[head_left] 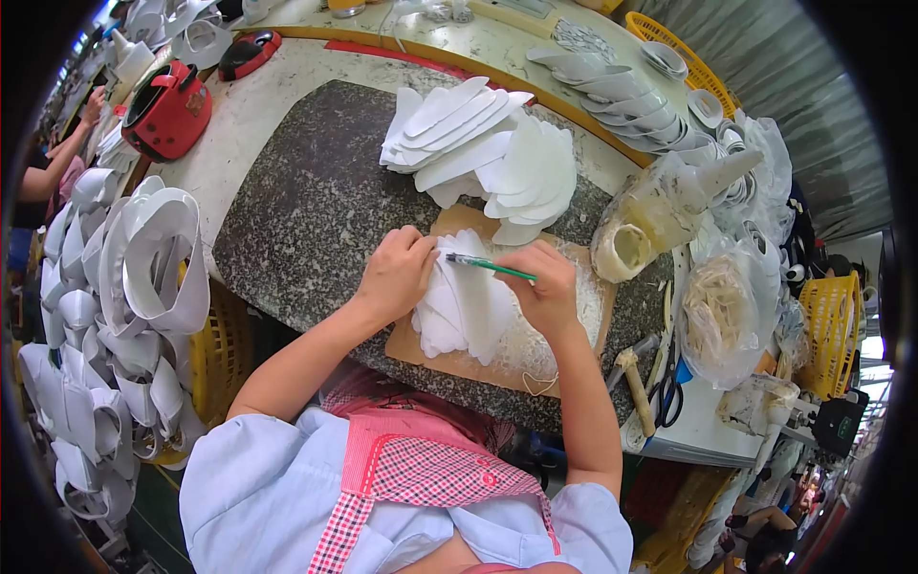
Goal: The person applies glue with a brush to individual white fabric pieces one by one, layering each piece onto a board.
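My right hand (541, 284) is closed around a thin green-handled brush (497, 267), its tip pointing left onto a fanned stack of white insole-shaped pieces (461, 311). The pieces overlap on a brown board (418, 352) smeared with whitish residue. At the stack's upper left edge, the fingers of my left hand (398, 271) are closed on the pieces; the fingertips are partly hidden. Just beyond the board lies a larger pile of similar white pieces (488, 153) on the dark speckled stone slab (296, 196).
A cloudy glue-stained bottle (631, 251) lies tipped at the right. Near it are black-handled scissors (666, 400) and a plastic bag (719, 316). White curved shoe parts (158, 258) crowd the left side. A red container (168, 113) stands far left; a person's arm (67, 158) shows beyond.
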`<state>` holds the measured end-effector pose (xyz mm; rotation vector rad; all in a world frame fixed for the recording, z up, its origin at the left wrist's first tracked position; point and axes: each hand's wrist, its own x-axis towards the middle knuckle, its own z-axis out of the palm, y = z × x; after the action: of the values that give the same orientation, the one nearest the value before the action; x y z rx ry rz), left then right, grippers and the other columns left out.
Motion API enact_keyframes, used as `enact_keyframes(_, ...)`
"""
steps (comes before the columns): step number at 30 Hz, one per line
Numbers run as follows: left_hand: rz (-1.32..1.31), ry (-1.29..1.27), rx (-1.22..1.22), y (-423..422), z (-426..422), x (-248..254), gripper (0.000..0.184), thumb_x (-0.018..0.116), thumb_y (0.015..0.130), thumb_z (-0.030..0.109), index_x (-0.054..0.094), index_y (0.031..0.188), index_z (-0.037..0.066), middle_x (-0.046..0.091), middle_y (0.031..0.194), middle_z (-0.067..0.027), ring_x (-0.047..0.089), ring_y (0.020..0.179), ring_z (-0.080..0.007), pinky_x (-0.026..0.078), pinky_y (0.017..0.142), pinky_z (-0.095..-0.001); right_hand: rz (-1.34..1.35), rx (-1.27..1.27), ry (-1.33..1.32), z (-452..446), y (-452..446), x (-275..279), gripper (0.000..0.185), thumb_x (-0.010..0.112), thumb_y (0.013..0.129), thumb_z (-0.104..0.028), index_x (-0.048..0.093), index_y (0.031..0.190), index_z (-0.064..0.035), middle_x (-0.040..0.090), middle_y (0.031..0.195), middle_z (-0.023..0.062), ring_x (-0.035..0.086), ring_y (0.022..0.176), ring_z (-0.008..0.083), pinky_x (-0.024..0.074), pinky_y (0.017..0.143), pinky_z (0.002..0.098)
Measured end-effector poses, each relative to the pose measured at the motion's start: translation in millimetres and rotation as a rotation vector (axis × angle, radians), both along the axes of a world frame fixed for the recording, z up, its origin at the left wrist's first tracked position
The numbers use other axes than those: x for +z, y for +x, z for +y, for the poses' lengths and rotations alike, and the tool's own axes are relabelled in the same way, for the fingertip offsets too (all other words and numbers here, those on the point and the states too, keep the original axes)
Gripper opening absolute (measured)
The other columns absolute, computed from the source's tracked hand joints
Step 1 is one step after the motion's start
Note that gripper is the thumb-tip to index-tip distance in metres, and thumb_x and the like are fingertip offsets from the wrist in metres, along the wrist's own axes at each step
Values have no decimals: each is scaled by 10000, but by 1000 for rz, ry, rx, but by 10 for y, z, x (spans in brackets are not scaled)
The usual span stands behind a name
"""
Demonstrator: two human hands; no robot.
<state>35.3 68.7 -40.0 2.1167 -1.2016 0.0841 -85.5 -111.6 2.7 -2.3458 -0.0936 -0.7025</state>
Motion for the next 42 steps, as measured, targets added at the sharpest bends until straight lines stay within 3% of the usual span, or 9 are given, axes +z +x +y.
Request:
enact_keyframes(9,65,-171,-46,97,-91,160,117,662,711,23,592,803,36,602,851,-68,552,822,-258,457,719,-343,153,19,125,50,-860,147,132,690,640,-1,646,755,-47,565,672,68,512,646,228,406,549,293)
enact_keyframes(13,-92,-447,-123,29,-69,470,129,636,695,40,571,805,50,609,887,-63,571,864,-244,469,668,-327,-134,-410,389,-224,-1094,200,84,675,703,29,623,764,6,567,715,84,517,684,186,400,584,278)
enact_keyframes(16,-401,-165,-504,-300,73,272,124,620,680,87,571,787,50,620,918,-56,587,868,-217,480,676,-320,-120,-459,430,-226,-1092,140,80,675,728,21,613,778,18,566,743,74,521,691,170,402,599,277)
enact_keyframes(20,-392,-26,-604,-439,173,-13,165,596,656,141,562,802,71,599,935,-27,576,899,-204,462,694,-304,149,-289,360,-36,-732,-82,92,665,725,52,601,772,7,559,755,69,501,683,148,395,618,260)
enact_keyframes(25,-424,-19,-588,-394,145,46,172,603,642,151,549,792,85,593,935,-17,567,901,-189,443,681,-307,35,-269,152,-138,-506,-65,118,694,667,29,636,756,-23,551,686,64,499,660,168,385,584,268)
enact_keyframes(32,190,-118,-352,-266,-191,214,81,594,711,39,544,771,58,489,691,-113,533,698,-291,432,589,-371,139,-144,385,165,-976,79,123,714,632,-13,664,741,-42,550,625,54,495,638,208,390,555,295)
enact_keyframes(35,-63,-659,-214,37,-484,891,107,638,699,17,607,789,67,580,748,-82,545,757,-238,434,612,-305,125,-220,320,118,-799,49,103,706,655,-15,669,743,-52,558,644,60,502,638,198,389,553,297)
enact_keyframes(38,-573,-626,-352,302,-720,1143,161,630,683,8,625,831,72,610,803,-67,557,814,-242,447,635,-300,71,-264,344,-24,-483,-121,88,716,682,-36,669,754,-51,567,651,62,508,631,196,391,549,296)
enact_keyframes(42,-541,-203,-278,510,-736,606,208,660,674,-7,635,871,54,655,916,-60,581,861,-268,481,675,-323,14,-247,262,-145,-240,-145,82,729,690,-61,664,740,-48,577,649,52,506,621,192,389,542,297)
